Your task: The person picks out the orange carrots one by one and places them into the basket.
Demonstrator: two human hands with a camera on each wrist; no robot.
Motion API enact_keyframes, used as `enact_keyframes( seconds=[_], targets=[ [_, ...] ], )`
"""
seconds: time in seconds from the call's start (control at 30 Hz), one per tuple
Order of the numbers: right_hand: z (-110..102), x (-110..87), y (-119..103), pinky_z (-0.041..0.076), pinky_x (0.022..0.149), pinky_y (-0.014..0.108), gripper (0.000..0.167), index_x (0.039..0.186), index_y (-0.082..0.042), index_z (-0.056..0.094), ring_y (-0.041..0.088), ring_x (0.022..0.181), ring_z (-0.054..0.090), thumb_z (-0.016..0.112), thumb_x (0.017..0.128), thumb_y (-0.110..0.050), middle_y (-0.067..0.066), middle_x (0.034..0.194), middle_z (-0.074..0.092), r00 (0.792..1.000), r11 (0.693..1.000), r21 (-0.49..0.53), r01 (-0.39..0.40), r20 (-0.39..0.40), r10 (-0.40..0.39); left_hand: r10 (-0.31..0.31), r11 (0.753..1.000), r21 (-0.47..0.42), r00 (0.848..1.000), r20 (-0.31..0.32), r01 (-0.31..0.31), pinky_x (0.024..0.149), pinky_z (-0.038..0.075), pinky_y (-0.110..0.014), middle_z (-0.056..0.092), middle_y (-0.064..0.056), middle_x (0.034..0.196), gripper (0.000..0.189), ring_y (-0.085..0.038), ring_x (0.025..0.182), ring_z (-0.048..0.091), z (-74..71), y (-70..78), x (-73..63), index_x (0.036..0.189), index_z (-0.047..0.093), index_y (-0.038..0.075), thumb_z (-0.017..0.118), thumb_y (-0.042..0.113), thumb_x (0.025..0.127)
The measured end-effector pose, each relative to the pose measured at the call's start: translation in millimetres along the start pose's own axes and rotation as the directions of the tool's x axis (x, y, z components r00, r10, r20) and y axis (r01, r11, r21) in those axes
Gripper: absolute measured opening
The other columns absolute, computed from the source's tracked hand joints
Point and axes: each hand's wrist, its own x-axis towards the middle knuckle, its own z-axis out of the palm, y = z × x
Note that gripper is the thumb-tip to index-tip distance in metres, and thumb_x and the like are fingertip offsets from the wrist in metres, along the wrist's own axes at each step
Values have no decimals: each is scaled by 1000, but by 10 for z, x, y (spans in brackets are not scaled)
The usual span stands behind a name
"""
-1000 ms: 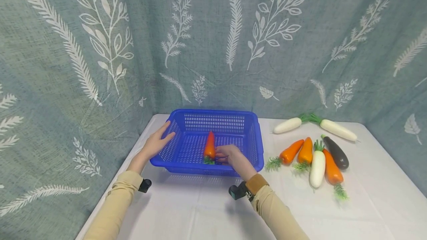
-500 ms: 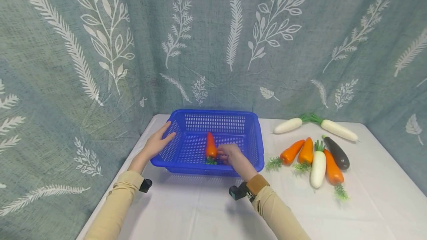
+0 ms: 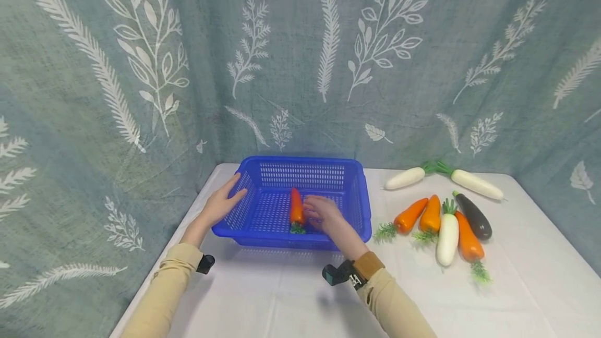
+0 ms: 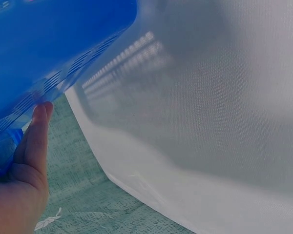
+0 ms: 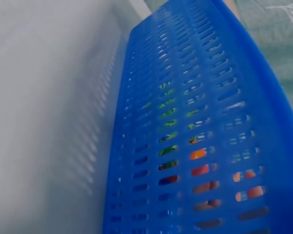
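In the head view, a red-orange carrot [image 3: 296,206] with a green leafy top lies on the floor of a blue plastic basket [image 3: 300,159], its tip pointing to the back. Just right of the carrot is my right hand [image 3: 324,212], reaching over the front rim with loosely bent fingers; I cannot tell whether they touch it. My left hand [image 3: 221,204] rests at the basket's left side, thumb and fingers spread and fairly straight. The left wrist view shows that hand [image 4: 31,161] against the wall. Through slots in the right wrist view, carrot greens [image 5: 168,117] show.
Right of the basket lie several carrots [image 3: 411,214], a white radish [image 3: 448,238] and a dark eggplant [image 3: 473,215]. Two more white radishes, one left [image 3: 405,178] and one right [image 3: 476,183], lie behind them. A patterned curtain [image 3: 300,67] encloses the white table [image 3: 263,296].
The carrot has shifted slightly right since the first frame. My right hand has moved a little up and back from the carrot's leafy end. The left hand stays in place.
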Motion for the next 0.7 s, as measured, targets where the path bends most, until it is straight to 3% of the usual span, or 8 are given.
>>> enact_keyframes(
  seconds=[0.13,0.3,0.7],
  targets=[
    [-60,-59,-30,48,95,39,42,136,7,51,33,111,62,56,97,-11,23,126,61,997,999,-8,31,76,-31,-13,1000,8,1000,6,13,115,18,-59,17,-26,157,65,-46,142,18,11,-2,2,154,19,-2,42,35,105],
    [-152,-84,-97,45,102,44,42,137,5,50,38,122,54,53,100,-13,26,134,55,992,998,-41,49,117,-44,-24,1000,5,1000,12,24,115,17,-59,17,-26,157,65,-46,143,18,5,12,3,154,18,-2,42,34,105],
    [-494,-212,-252,41,106,52,45,141,6,44,43,127,48,51,101,-13,30,137,48,969,978,-148,148,218,-114,-8,1000,17,1000,6,8,115,17,-58,18,-26,157,64,-46,142,18,6,27,9,153,20,-4,43,33,105]
  ],
)
